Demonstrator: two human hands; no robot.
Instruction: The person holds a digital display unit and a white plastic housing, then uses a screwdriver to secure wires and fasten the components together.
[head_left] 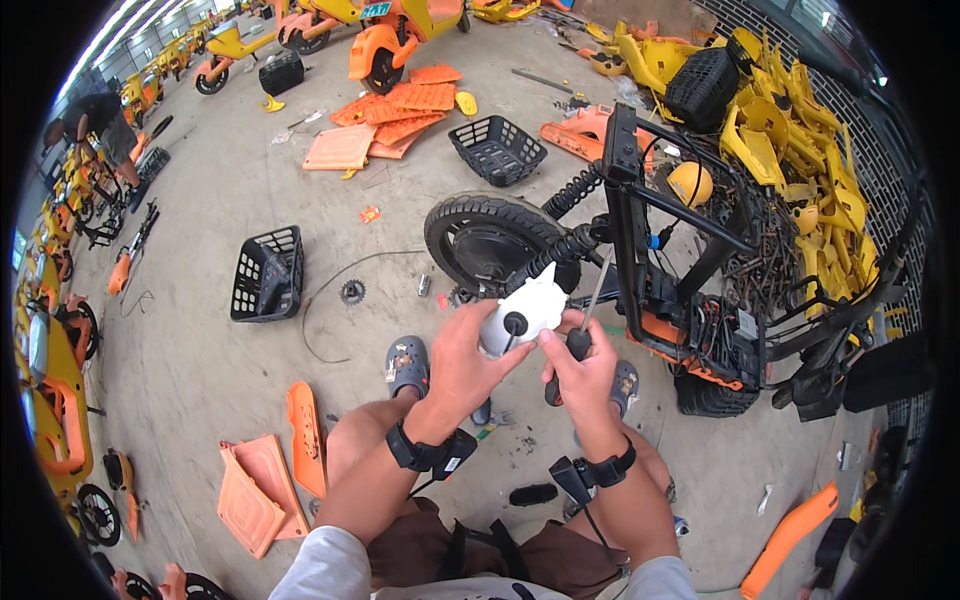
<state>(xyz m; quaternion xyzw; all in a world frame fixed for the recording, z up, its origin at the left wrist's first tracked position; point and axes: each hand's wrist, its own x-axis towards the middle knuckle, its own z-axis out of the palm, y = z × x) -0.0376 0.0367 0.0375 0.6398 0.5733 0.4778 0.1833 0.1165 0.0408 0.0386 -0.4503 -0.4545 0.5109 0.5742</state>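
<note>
In front of my knees, my left hand (462, 362) is closed on a white plastic housing (541, 302) of uneven outline, with a round black piece and a dark lead on its near face. My right hand (588, 376) grips a screwdriver (579, 345) by its dark handle, the shaft pointing up and away. Its thumb and fingertips also meet the right edge of the housing. Just beyond both hands stands a stripped scooter frame (627, 190) with its rear wheel (470, 235) and coil shock absorbers.
Black baskets (267, 275) (497, 150) sit on the floor ahead. Orange panels (395, 115) lie far off, and more orange panels (262, 490) near my left leg. Yellow covers (790, 130) are heaped at the far right. A person (100, 125) bends over scooters at the far left.
</note>
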